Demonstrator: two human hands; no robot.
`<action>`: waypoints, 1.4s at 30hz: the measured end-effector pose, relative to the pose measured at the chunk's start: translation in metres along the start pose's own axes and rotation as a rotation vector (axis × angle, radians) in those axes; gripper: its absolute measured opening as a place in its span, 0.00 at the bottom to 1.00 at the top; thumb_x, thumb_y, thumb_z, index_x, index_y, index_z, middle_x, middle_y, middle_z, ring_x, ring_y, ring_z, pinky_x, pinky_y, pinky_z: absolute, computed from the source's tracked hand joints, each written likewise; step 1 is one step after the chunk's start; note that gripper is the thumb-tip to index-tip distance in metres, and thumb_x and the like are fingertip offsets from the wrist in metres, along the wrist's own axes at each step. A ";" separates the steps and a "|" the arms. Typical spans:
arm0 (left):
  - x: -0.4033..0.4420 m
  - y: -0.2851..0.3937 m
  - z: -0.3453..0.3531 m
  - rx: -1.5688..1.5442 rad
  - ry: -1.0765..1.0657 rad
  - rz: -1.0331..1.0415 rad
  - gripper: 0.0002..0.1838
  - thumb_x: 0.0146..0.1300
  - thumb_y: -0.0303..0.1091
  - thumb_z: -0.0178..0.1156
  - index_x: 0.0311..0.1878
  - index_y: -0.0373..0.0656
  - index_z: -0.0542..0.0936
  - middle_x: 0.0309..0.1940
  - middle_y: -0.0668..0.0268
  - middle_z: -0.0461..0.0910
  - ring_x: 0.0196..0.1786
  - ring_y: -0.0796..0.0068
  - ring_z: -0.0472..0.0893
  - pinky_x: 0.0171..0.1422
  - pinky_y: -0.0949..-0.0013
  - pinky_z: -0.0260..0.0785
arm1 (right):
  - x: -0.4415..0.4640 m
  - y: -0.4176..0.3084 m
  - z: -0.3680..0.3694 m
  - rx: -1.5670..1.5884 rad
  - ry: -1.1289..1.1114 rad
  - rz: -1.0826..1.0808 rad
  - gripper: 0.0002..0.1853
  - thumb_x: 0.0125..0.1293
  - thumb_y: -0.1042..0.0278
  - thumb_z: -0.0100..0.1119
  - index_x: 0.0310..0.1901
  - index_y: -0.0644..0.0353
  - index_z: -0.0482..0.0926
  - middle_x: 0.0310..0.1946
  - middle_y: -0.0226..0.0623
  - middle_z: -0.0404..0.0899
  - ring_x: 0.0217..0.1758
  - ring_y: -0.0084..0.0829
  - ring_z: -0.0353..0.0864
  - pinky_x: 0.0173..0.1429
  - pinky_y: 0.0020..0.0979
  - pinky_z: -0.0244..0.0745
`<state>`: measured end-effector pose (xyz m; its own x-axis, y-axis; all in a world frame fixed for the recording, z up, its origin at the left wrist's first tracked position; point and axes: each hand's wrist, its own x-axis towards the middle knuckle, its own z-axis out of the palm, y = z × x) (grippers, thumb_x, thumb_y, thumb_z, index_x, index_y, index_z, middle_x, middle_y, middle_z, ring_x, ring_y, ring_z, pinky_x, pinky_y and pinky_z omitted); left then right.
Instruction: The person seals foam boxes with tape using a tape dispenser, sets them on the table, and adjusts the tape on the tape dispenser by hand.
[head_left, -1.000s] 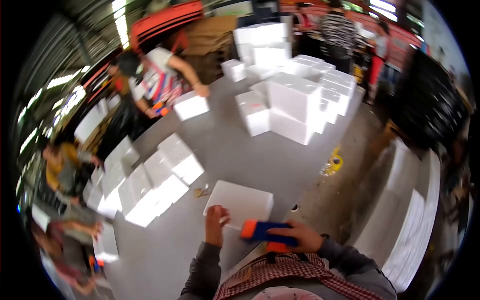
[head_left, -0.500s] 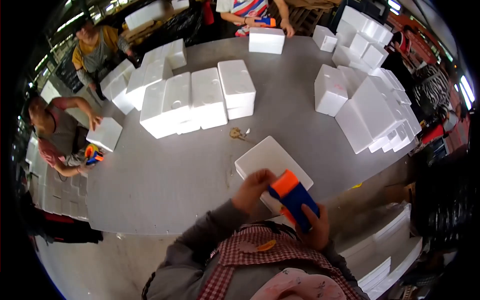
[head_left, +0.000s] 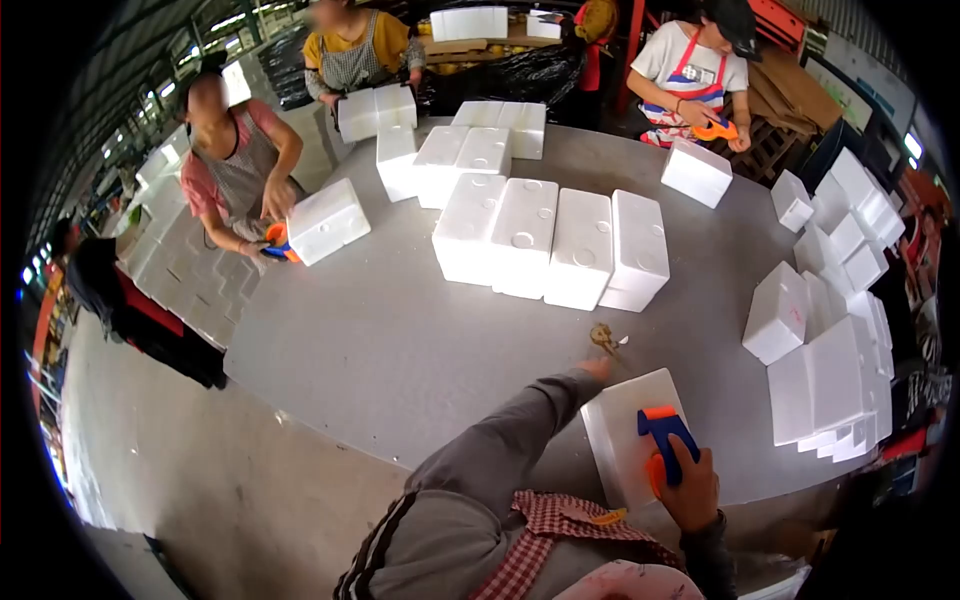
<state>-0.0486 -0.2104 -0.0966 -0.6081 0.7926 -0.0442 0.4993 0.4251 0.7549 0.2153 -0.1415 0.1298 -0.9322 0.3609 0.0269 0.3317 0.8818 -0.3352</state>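
Observation:
A white foam box (head_left: 610,440) with its lid on stands at the table's near edge in front of me. My right hand (head_left: 692,492) is wrapped round a blue and orange tape dispenser (head_left: 672,438), which is over the top of the box. My left hand (head_left: 598,368) reaches past the box's far left corner; its fingers are mostly hidden, so I cannot tell whether they hold anything. Just beyond it lies a small tan, crumpled-looking item (head_left: 603,336), too small to make out, with a white scrap beside it.
The grey table (head_left: 400,330) bears a row of white foam boxes (head_left: 525,235) ahead and a stack of boxes (head_left: 825,375) at right. A co-worker (head_left: 245,170) at left holds a tape dispenser (head_left: 279,243) against a box (head_left: 328,222). Two other people stand across the table.
My view has swung left. My left hand has moved from beside the dispenser to the box's far left corner. The dispenser in my right hand has turned and is over the box.

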 end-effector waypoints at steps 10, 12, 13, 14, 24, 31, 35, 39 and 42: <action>-0.061 0.096 -0.042 0.100 -0.030 0.167 0.26 0.68 0.53 0.35 0.65 0.51 0.60 0.57 0.53 0.68 0.51 0.52 0.74 0.53 0.57 0.67 | 0.002 0.012 0.012 -0.014 0.118 -0.117 0.23 0.53 0.57 0.59 0.52 0.49 0.72 0.43 0.48 0.67 0.39 0.50 0.75 0.37 0.42 0.72; -0.052 0.098 -0.035 0.090 -0.013 0.103 0.27 0.68 0.54 0.34 0.63 0.52 0.63 0.53 0.52 0.71 0.50 0.49 0.74 0.52 0.56 0.66 | 0.002 0.016 0.013 0.000 0.177 -0.149 0.25 0.51 0.60 0.60 0.53 0.51 0.70 0.46 0.49 0.66 0.46 0.50 0.72 0.42 0.42 0.72; -0.048 0.094 -0.027 0.081 0.057 0.018 0.26 0.67 0.55 0.34 0.61 0.52 0.65 0.49 0.52 0.74 0.48 0.50 0.75 0.50 0.56 0.67 | 0.001 0.017 0.013 0.003 0.182 -0.140 0.25 0.51 0.60 0.60 0.53 0.51 0.70 0.46 0.49 0.66 0.46 0.50 0.72 0.42 0.42 0.72; -0.051 0.095 -0.019 0.062 0.123 -0.073 0.26 0.67 0.55 0.34 0.59 0.52 0.68 0.45 0.53 0.77 0.46 0.51 0.76 0.48 0.56 0.67 | 0.000 0.018 0.014 0.016 0.176 -0.163 0.26 0.51 0.61 0.60 0.53 0.52 0.69 0.47 0.49 0.66 0.47 0.50 0.72 0.43 0.42 0.72; -0.049 0.106 -0.019 0.083 0.236 -0.257 0.26 0.65 0.58 0.37 0.42 0.52 0.80 0.35 0.55 0.80 0.39 0.53 0.79 0.42 0.53 0.69 | -0.003 0.026 0.014 0.085 0.227 -0.279 0.24 0.51 0.66 0.59 0.51 0.57 0.68 0.54 0.51 0.62 0.50 0.53 0.70 0.49 0.42 0.71; -0.049 0.116 -0.023 0.279 0.182 -0.329 0.28 0.64 0.60 0.36 0.40 0.53 0.81 0.34 0.57 0.81 0.39 0.55 0.80 0.41 0.54 0.70 | -0.099 0.073 0.002 0.140 0.171 -0.205 0.27 0.53 0.65 0.61 0.56 0.57 0.67 0.52 0.55 0.62 0.50 0.56 0.68 0.49 0.45 0.69; -0.050 0.108 -0.022 0.218 0.182 -0.326 0.25 0.65 0.58 0.35 0.45 0.56 0.79 0.38 0.56 0.80 0.41 0.53 0.79 0.44 0.54 0.69 | -0.169 0.169 0.112 0.183 0.079 -0.098 0.28 0.54 0.65 0.60 0.58 0.55 0.66 0.53 0.54 0.61 0.53 0.54 0.65 0.55 0.46 0.63; -0.048 0.057 0.008 -0.556 0.465 -0.207 0.29 0.67 0.58 0.33 0.50 0.46 0.74 0.44 0.57 0.78 0.49 0.60 0.76 0.54 0.61 0.64 | -0.169 0.182 0.213 0.300 0.535 -0.145 0.29 0.55 0.62 0.60 0.59 0.55 0.64 0.52 0.51 0.62 0.52 0.52 0.66 0.54 0.46 0.64; -0.070 0.039 0.032 -0.992 0.615 -0.143 0.32 0.67 0.59 0.31 0.50 0.39 0.72 0.48 0.57 0.76 0.54 0.66 0.72 0.59 0.65 0.59 | -0.175 0.172 0.229 0.515 0.582 -0.090 0.32 0.53 0.62 0.63 0.60 0.56 0.63 0.53 0.51 0.62 0.53 0.51 0.67 0.52 0.46 0.66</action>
<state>0.0331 -0.2352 -0.0847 -0.9507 0.3056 -0.0517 -0.1320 -0.2481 0.9597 0.4021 -0.1228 -0.1483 -0.6793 0.5217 0.5162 0.0169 0.7142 -0.6997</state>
